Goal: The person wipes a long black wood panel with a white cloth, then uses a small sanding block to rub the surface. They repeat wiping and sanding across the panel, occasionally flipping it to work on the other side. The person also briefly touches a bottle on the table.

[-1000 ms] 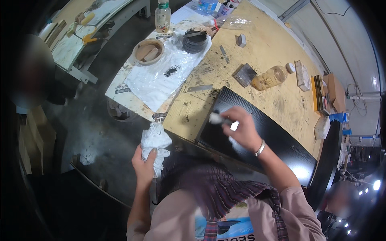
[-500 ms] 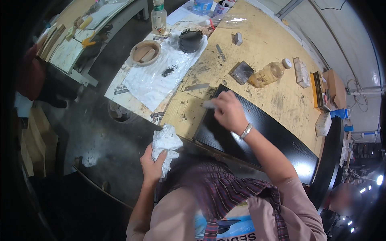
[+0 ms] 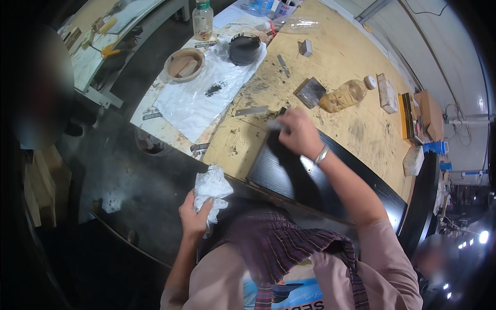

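On the yellow table (image 3: 356,57) lies a black board (image 3: 289,173); near its far-left corner I see the right hand (image 3: 299,132) gripping a pale object (image 3: 275,125), too blurred to name. Left hand (image 3: 194,217) clutches crumpled white cloth (image 3: 214,188). I judge this surface work, calling next for light, even contact.

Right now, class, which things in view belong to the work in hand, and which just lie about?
In use, it seems: white cloth, in the left hand; small pale blurred thing, in the right hand; black board, below that hand.

Probably lying about, untouched: bottle of yellowish liquid; cardboard box; metal strip.
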`<state>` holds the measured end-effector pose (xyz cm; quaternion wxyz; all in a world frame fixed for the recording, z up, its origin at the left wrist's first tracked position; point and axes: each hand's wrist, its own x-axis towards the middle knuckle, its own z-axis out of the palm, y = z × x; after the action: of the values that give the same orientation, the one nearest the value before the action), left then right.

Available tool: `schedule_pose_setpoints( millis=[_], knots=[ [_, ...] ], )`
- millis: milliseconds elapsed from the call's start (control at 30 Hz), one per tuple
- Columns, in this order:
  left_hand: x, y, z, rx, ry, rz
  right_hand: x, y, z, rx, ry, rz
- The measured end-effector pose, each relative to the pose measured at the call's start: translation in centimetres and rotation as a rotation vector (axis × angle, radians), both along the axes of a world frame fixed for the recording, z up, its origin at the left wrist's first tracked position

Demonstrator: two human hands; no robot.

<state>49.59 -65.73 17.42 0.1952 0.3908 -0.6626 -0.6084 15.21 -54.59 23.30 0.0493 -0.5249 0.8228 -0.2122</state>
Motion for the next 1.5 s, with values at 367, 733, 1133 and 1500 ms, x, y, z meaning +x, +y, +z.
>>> schedule_pose_setpoints(
  millis=[367,733,1133,1500],
  knots=[
    [0.6,-0.9,-1.0,0.007,0.003,-0.013,-0.6,-0.2,-0.1,0.004,0.026,0.088],
    [-0.2,-1.6,-1.9,0.016,0.000,-0.051,-3.7,-1.4,-0.1,-0.173,-0.008,-0.337],
    [-1.6,-3.3,0.1,-0.016,-0.045,-0.084,-1.7,0.3,-2.5,-0.192,-0.023,-0.643],
    [-3.6,-4.2,1.6,-0.005,0.022,-0.105,-2.0,8.2,-2.5,-0.115,-0.016,-0.830]
  ],
)
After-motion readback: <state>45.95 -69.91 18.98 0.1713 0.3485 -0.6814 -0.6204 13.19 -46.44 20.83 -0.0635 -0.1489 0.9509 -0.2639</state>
